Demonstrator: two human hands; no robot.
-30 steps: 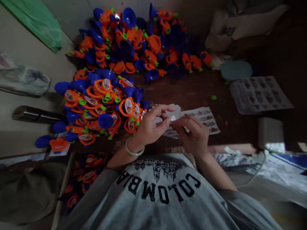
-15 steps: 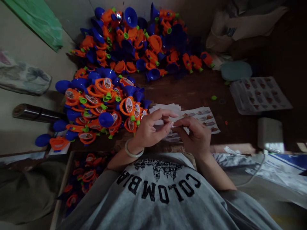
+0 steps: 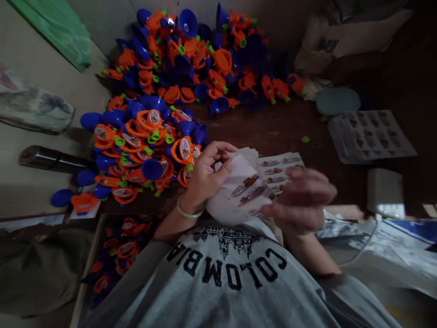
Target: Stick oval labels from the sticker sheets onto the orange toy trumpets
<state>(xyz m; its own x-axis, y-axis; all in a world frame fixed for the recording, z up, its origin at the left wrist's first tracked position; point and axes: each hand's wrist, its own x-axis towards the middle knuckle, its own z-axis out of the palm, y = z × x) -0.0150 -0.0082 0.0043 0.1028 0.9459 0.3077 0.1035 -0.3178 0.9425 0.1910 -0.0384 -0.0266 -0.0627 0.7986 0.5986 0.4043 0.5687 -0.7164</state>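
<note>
A white sticker sheet (image 3: 235, 180) with printed cartoon pictures is pinched between the thumb and fingers of my left hand (image 3: 213, 175), which wears a pale bangle. The sheet bends and slants down toward my shirt. Motion smears my right hand (image 3: 302, 198) at the sheet's right edge, and I cannot tell whether its fingers hold anything. Behind them on the table lie another sticker sheet (image 3: 278, 168) and some plain white sheets (image 3: 251, 156). To the left, orange and blue toy trumpets (image 3: 136, 150) with oval stickers are heaped up.
Toy trumpets (image 3: 191, 59) without visible stickers fill the back of the table. More sticker sheets (image 3: 372, 134) and a light blue oval lid-like thing (image 3: 337, 100) lie at the right, near a white box (image 3: 385, 193). A dark flask (image 3: 54, 159) stands left. Below is a container of trumpets (image 3: 124, 246).
A sticker sheet is now lifted in my left hand, which has shifted slightly left. My right hand has moved right, away from the left fingers.
</note>
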